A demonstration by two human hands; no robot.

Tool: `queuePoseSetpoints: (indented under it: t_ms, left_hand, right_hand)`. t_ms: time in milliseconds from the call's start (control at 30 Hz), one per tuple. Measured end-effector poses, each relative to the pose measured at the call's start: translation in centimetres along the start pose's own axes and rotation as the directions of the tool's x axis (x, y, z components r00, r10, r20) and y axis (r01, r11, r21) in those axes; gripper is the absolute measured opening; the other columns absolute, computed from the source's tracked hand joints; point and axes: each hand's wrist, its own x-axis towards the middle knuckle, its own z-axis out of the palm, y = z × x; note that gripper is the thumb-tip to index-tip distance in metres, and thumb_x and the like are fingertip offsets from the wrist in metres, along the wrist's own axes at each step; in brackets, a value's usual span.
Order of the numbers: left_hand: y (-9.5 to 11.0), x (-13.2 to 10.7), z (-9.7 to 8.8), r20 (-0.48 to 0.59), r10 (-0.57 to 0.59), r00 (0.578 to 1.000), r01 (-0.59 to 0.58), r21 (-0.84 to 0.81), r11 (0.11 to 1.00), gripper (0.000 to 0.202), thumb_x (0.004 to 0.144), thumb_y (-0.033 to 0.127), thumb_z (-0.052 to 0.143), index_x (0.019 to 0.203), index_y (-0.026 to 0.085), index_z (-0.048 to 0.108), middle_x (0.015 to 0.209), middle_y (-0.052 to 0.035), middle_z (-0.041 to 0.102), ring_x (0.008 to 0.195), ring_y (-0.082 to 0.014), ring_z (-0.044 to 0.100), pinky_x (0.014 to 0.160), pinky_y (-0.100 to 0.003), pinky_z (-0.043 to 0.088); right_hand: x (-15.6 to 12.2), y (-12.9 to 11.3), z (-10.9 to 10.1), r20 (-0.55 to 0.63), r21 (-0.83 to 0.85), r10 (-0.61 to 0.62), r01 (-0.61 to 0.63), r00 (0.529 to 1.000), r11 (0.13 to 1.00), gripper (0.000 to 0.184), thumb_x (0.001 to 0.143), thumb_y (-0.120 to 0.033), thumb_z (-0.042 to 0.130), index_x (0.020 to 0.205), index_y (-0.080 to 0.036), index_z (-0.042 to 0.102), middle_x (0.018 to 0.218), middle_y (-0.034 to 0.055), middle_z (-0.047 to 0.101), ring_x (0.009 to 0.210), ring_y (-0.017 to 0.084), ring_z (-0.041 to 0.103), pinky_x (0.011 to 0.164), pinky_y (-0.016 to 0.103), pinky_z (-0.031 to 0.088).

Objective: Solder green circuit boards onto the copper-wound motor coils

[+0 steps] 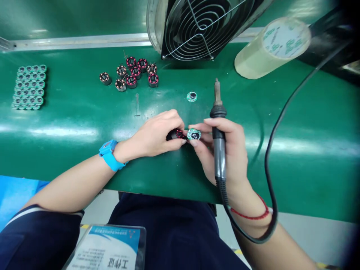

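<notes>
Between the thumb and fingers of my left hand (160, 133) is a small motor stator (178, 134) with red windings. My right hand (229, 150) pinches a round green circuit board (194, 134) by its edge, right beside the stator. A soldering iron (219, 150) also rests in my right hand, its tip pointing up and away from me. The two hands nearly meet over the green bench. Another round circuit board (192, 96) lies flat on the bench just beyond them. Whether the stator and the held board touch is hard to tell.
Several stators (135, 72) stand grouped at the back. A block of joined round boards (29, 87) sits far left. A caged fan (201, 30) and a roll of clear tape (270, 48) stand behind. The iron's black cable (268, 165) loops over my right forearm.
</notes>
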Motion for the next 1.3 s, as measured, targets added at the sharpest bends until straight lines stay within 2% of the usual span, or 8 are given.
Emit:
queuePoseSetpoints:
  t_ms: [367,633,700,767,833,933,1133,1300]
  left_hand:
    - [0.0,-0.1,1.2,-0.117,0.012,0.993,0.029,0.345,0.938,0.010,0.090,0.025,0.049,0.091,0.015,0.052,0.088,-0.0061,0.056,0.070,-0.0167,0.051,0.060,-0.029,0.039]
    - [0.4,-0.4,-0.1,-0.150,-0.068,0.986,0.060,-0.054,0.997,0.022,0.086,0.025,0.061,0.105,0.013,0.061,0.095,-0.0069,0.057,0.081,-0.0156,0.054,0.073,-0.030,0.048]
    - [0.8,-0.6,-0.4,-0.024,-0.210,0.977,0.184,-0.390,0.902,0.026,0.086,0.020,0.059,0.112,0.014,0.061,0.088,-0.0035,0.058,0.070,-0.0115,0.054,0.068,-0.028,0.050]
    - [1.1,-0.7,-0.5,0.159,-0.291,0.944,0.316,-0.695,0.646,0.029,0.087,0.016,0.055,0.116,0.015,0.060,0.081,-0.0008,0.060,0.064,-0.0085,0.056,0.064,-0.025,0.052]
    - [1.2,-0.8,-0.6,0.285,-0.309,0.907,0.391,-0.842,0.371,0.028,0.088,0.017,0.056,0.116,0.015,0.061,0.079,-0.0003,0.063,0.066,-0.0078,0.061,0.066,-0.023,0.054]
    - [1.4,-0.9,-0.5,0.335,-0.337,0.880,0.408,-0.896,0.174,0.024,0.089,0.019,0.059,0.112,0.013,0.063,0.076,-0.0015,0.067,0.068,-0.0082,0.066,0.068,-0.021,0.055]
    - [2.5,-0.9,0.1,0.341,-0.429,0.836,0.453,-0.871,0.190,0.024,0.095,0.015,0.049,0.115,0.009,0.061,0.072,-0.0016,0.067,0.062,-0.0064,0.067,0.066,-0.018,0.056]
    - [2.8,-1.1,0.7,0.267,-0.431,0.862,0.407,-0.871,0.274,0.026,0.098,0.017,0.041,0.106,0.009,0.063,0.079,-0.0018,0.066,0.071,-0.0063,0.067,0.074,-0.020,0.057]
  right_hand:
    - [0.1,0.4,0.1,-0.023,-0.193,-0.112,0.105,0.993,0.975,0.044,0.083,-0.016,0.065,0.122,-0.032,0.050,0.109,0.0037,0.067,0.093,0.019,0.071,0.076,0.033,0.061]
    - [0.2,0.6,-0.2,-0.089,-0.106,-0.178,0.169,0.980,0.980,0.052,0.081,-0.013,0.068,0.125,-0.032,0.050,0.112,0.0060,0.067,0.095,0.021,0.070,0.077,0.037,0.061]
    - [0.3,0.4,-0.3,-0.079,-0.131,-0.230,0.218,0.970,0.967,0.055,0.079,-0.011,0.069,0.127,-0.032,0.050,0.110,0.0057,0.068,0.098,0.022,0.069,0.080,0.038,0.061]
    - [0.5,0.1,-0.5,-0.057,-0.186,-0.308,0.293,0.950,0.938,0.058,0.078,-0.009,0.070,0.128,-0.031,0.050,0.107,0.0048,0.070,0.097,0.021,0.069,0.081,0.037,0.060]
    - [0.7,-0.2,-0.7,-0.018,-0.200,-0.374,0.363,0.927,0.910,0.060,0.077,-0.007,0.070,0.129,-0.030,0.050,0.107,0.0049,0.071,0.097,0.020,0.069,0.083,0.036,0.059]
    - [0.9,-0.5,-0.8,0.036,-0.159,-0.418,0.418,0.908,0.894,0.066,0.076,-0.006,0.069,0.133,-0.029,0.047,0.110,0.0060,0.071,0.099,0.021,0.069,0.084,0.039,0.059]
    - [0.6,-0.5,-0.3,0.025,-0.143,-0.414,0.413,0.910,0.899,0.064,0.076,-0.006,0.069,0.132,-0.028,0.048,0.106,0.0062,0.071,0.095,0.023,0.070,0.079,0.041,0.059]
    - [0.6,-0.7,0.1,0.105,-0.385,-0.343,0.356,0.933,0.852,0.045,0.083,-0.017,0.064,0.124,-0.027,0.051,0.105,0.0072,0.072,0.089,0.024,0.068,0.070,0.039,0.056]
